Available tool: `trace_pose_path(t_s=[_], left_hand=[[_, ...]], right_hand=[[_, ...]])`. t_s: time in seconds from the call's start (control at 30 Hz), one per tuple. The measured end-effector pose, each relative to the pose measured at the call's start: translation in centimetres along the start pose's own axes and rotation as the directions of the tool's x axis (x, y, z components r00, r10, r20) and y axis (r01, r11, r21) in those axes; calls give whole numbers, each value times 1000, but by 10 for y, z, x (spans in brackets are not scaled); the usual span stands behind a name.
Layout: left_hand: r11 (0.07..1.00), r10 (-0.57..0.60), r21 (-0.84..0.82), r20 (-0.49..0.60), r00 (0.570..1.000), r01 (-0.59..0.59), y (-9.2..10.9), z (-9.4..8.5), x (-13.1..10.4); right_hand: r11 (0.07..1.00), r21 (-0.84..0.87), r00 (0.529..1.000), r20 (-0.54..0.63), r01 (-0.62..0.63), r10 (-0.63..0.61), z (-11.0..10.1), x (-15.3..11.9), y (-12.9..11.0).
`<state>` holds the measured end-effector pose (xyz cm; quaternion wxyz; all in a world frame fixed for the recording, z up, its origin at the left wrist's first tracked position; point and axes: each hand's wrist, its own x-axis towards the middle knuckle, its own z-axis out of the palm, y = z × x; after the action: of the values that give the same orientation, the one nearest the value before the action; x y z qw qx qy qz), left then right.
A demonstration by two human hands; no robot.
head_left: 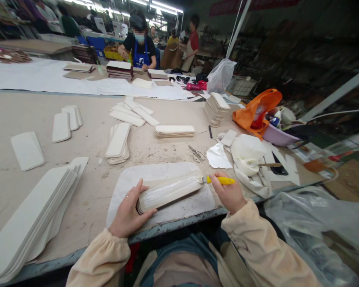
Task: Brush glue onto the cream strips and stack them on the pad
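Observation:
A stack of long pale strips with rounded ends (170,190) lies on a white sheet (128,175) at the table's front edge. Its top strip looks wet and shiny. My left hand (131,211) grips the left end of this stack, thumb at the near side and fingers at the far side. In my right hand (229,194) is a brush with a yellow handle (224,180), held in closed fingers. The bristles touch the right end of the top strip.
Large strips (32,215) are piled at the front left. Smaller stacks (118,140), scissors (196,154) and a black pen (210,132) lie beyond the sheet. A white cloth bundle (248,153) and an orange bag (254,113) are at right. A person (140,48) works across the table.

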<state>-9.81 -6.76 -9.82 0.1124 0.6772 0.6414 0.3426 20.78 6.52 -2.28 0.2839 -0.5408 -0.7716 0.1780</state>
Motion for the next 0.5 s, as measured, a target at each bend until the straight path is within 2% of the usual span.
trace_pose_path(t_s=[0.13, 0.23, 0.4, 0.5], left_hand=[[1000, 6, -8, 2, 1000, -6, 0, 0, 0], [1000, 1, -8, 10, 1000, -1, -1, 0, 0], [1000, -12, -23, 27, 1000, 12, -4, 1, -2], [1000, -12, -27, 26, 1000, 13, -4, 1, -2]], right_hand=[[966, -131, 973, -41, 221, -228, -1, -12, -6], [898, -233, 925, 16, 372, -379, 9, -19, -11], [791, -370, 870, 136, 488, -473, 40, -33, -30], [782, -255, 823, 176, 569, -541, 48, -44, -50]])
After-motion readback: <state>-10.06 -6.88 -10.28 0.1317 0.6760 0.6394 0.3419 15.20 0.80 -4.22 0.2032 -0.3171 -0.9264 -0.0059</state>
